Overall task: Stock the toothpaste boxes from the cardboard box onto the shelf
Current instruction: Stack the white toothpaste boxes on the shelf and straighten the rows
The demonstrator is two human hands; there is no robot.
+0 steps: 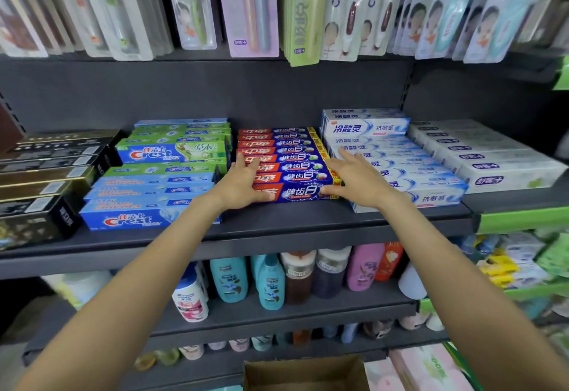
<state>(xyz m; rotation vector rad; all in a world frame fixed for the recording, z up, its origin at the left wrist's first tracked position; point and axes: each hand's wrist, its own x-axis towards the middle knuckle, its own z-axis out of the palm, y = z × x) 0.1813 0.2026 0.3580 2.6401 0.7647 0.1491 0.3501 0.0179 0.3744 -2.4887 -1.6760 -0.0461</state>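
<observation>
Red-blue toothpaste boxes (286, 163) lie lengthwise left-right; left hand (243, 181), right hand (354, 181) flat, grip spread

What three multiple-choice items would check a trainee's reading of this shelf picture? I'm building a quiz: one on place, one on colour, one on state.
1. What lies just right of the red-and-blue toothpaste boxes?
A. black-and-gold boxes
B. white-and-blue boxes
C. shampoo bottles

2. What colour is the shelf the toothpaste lies on?
A. dark grey
B. white
C. green

3. How are the hands?
A. both curled round one box
B. fingers spread, one at each end of the red-and-blue row
C. both hanging below the shelf

Answers:
1 B, the white-and-blue boxes adjoin that row.
2 A, its bare front board is dark grey.
3 B, the left hand and the right hand flank the row.
</observation>
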